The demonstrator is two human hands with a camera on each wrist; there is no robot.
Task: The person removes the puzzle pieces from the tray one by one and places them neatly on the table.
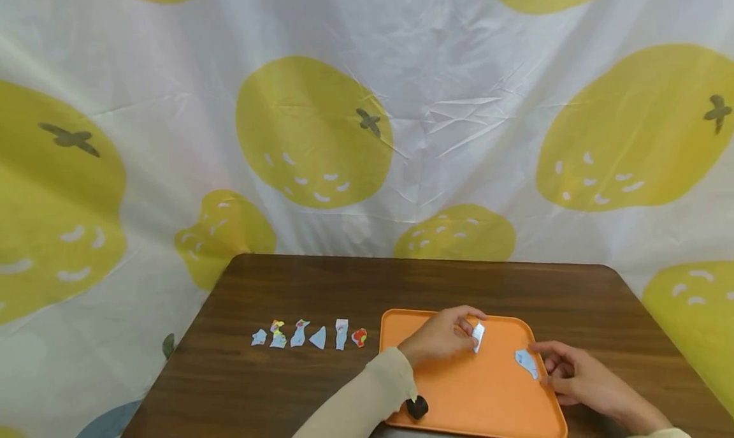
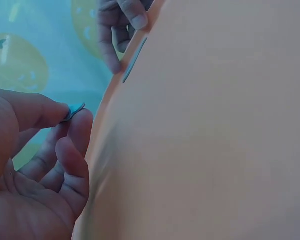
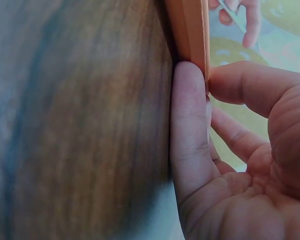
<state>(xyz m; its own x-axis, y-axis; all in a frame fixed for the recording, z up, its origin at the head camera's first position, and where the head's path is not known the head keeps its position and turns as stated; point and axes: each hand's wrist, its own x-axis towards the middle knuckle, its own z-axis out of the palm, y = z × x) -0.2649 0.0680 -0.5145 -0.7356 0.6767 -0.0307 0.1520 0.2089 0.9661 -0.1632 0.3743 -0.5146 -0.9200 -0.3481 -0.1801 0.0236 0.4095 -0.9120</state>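
My left hand (image 1: 438,337) is over the orange tray (image 1: 459,400), pinching a thin, flat, pale-blue piece (image 1: 478,337) between thumb and fingertips. In the left wrist view, that piece (image 2: 74,112) appears almost edge-on and slightly curved. At the tray's right side, my right hand (image 1: 579,377) holds the rim, its fingers on both sides of the edge in the right wrist view. Just inside that rim lies another irregular pale-blue piece (image 1: 526,364), flat on the tray beside the right fingertips.
Left of the tray, several small irregular pieces lie in a row on the dark wooden table (image 1: 287,393), among them a red one (image 1: 359,337) and a triangular one (image 1: 318,338). A small black object (image 1: 417,407) shows by the left sleeve. Behind hangs a lemon-print curtain (image 1: 441,106).
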